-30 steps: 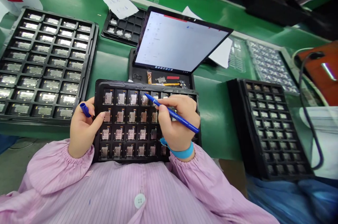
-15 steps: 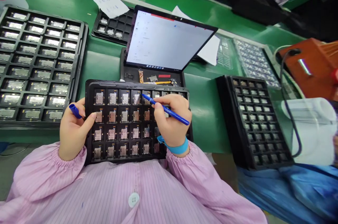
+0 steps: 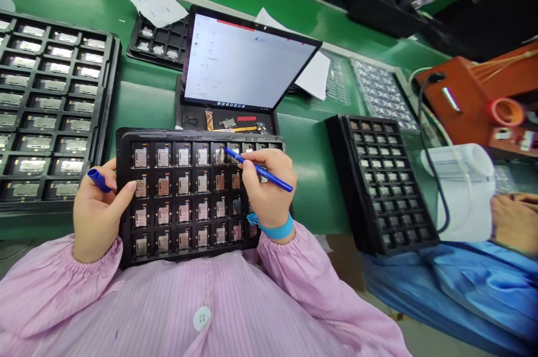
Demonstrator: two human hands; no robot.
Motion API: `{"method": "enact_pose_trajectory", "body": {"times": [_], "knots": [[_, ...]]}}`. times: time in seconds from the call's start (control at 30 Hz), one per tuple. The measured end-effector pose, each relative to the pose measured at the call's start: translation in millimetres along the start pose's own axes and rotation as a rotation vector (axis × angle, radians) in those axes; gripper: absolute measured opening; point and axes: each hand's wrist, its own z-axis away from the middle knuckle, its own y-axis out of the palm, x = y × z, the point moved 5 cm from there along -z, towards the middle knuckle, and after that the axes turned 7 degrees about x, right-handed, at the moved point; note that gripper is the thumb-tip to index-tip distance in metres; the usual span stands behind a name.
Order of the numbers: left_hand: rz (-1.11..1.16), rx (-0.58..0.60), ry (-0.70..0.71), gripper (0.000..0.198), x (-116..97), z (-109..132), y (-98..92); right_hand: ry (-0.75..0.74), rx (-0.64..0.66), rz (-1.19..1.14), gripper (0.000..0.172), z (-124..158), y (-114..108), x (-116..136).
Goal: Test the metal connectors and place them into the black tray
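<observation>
A black component tray [image 3: 202, 256] lies in front of me, its pockets holding small silver metal parts in rows. My left hand [image 3: 98, 211] grips the tray's left edge, thumb over a pocket in the second row. The same hand also keeps a blue pen cap [image 3: 100, 180] between its fingers. In my right hand [image 3: 269, 189], which wears a blue wrist strap [image 3: 275, 231], is a blue pen [image 3: 269, 176] in a writing grip. Its tip is at the top row, by the right side of the fifth pocket from the left. Whether it touches is unclear.
A larger filled tray [image 3: 50, 93] lies left. Behind my tray stands a tilted screen [image 3: 247, 63] above a dark box [image 3: 273, 121] with loose parts. At right are a stacked tray [image 3: 386, 183], a black cable [image 3: 422, 161] and a co-worker's hand [image 3: 515, 222].
The pen tip has moved about one pocket to the right along the top row. The view has turned right, bringing a co-worker's hand into sight. My left hand keeps its hold.
</observation>
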Motion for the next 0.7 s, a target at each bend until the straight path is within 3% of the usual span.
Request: {"method": "enact_pose_trajectory", "body": {"times": [0.3,0.7], "knots": [[-0.050,-0.032,0.006,0.040,-0.7,0.2,-1.7,0.040,-0.110,0.006,0.009,3.0,-19.3,-16.3],[-0.119,-0.075,0.010,0.044,-2.0,0.1,-3.6,0.080,-0.040,0.020,0.010,2.7,-17.2,-27.3]]}}
